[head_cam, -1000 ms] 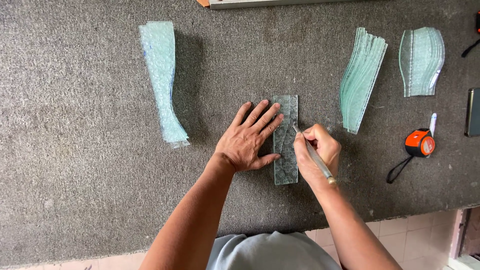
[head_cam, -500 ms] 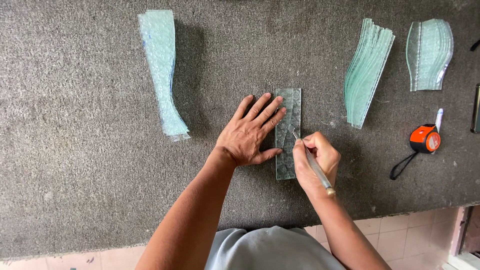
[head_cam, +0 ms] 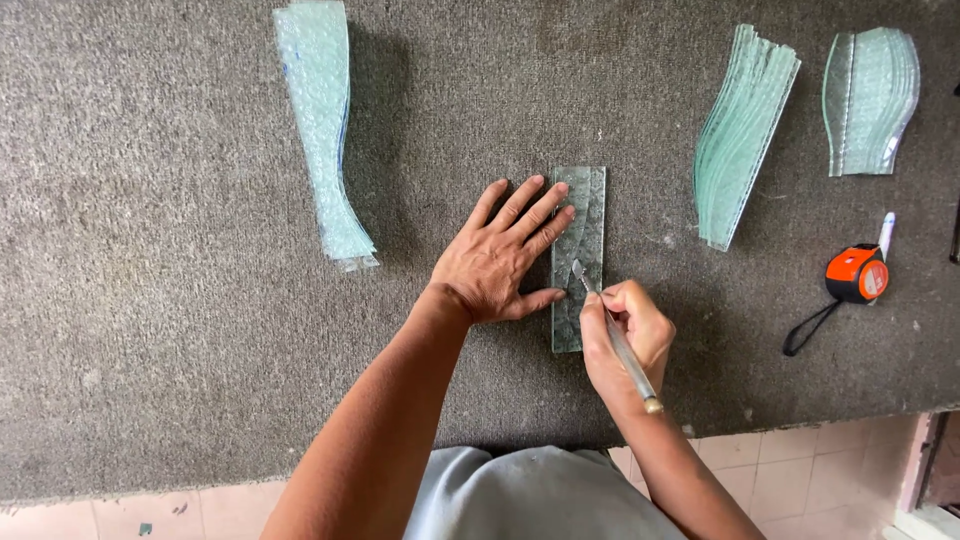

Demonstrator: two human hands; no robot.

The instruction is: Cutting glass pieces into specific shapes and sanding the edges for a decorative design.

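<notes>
Looking down from the head view, the nearest items are a strip of pale floor tiles (head_cam: 760,460) and the person's grey shirt (head_cam: 530,495) at the lower edge. Beyond them lies the desk (head_cam: 150,330), covered in coarse grey carpet. The right hand (head_cam: 625,335) is curled into a pinch around a slim metal cutting tool (head_cam: 615,335), whose tip touches the surface of a narrow rectangular strip of patterned glass (head_cam: 580,240). This glass strip lies flat near the middle of the desk, its long side running away from the person. The left hand (head_cam: 500,260) is spread flat with fingers apart; its fingertips press on the strip's left edge and its thumb reaches the strip lower down, so part of that edge is hidden beneath the hand. To the right, well apart from the strip, sits an orange and black tape measure (head_cam: 857,273) with a black wrist loop, and a white marker (head_cam: 885,232) just beside it. Farther off, a stack of curved glass pieces (head_cam: 740,130) lies fanned, with a second, wider stack (head_cam: 868,100) near the right corner. On the far left, a long curved glass stack (head_cam: 322,130) rests alone, well apart from both hands.
</notes>
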